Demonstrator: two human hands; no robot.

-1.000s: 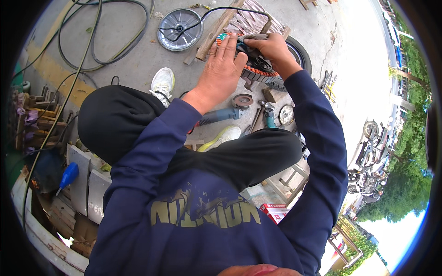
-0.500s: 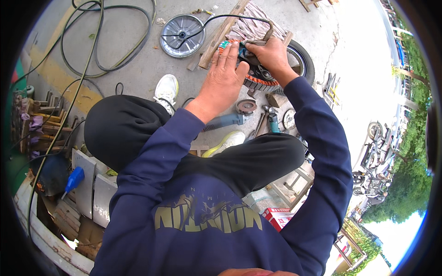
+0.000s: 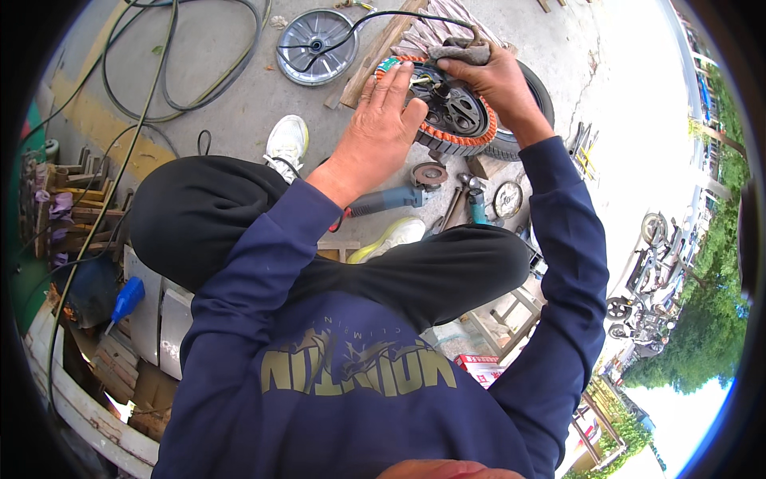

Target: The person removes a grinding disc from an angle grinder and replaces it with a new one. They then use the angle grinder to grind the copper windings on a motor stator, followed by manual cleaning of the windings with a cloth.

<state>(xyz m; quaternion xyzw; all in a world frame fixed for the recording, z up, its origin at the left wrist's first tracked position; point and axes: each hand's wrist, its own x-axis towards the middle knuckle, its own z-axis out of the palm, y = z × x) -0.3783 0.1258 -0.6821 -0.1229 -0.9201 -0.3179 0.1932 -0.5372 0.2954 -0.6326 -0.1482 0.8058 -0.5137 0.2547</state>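
A motor stator with a ring of orange windings (image 3: 480, 134) and a black centre stands tilted before me, a shaft and wires at its middle. My left hand (image 3: 371, 148) lies against its left rim, fingers stretched out flat and thumb apart. A small green-and-white patch (image 3: 387, 64) shows just beyond those fingertips. In my right hand (image 3: 508, 89), above the stator's right side, a grey rag (image 3: 465, 53) is gripped by closed fingers. A black cable (image 3: 399, 13) runs from the rag toward the left. Part of the black tyre (image 3: 546, 97) shows behind.
A round metal cover (image 3: 335, 56) lies at the far left, near a wooden beam (image 3: 371, 70). An angle grinder (image 3: 389, 199), a hammer (image 3: 453, 206) and a wooden block (image 3: 484, 165) are on the ground nearer me. Looped hose (image 3: 163, 112) spreads on the left.
My right hand has moved right and lifted with the rag, uncovering the stator's centre and wires. My left hand stays on the rim.
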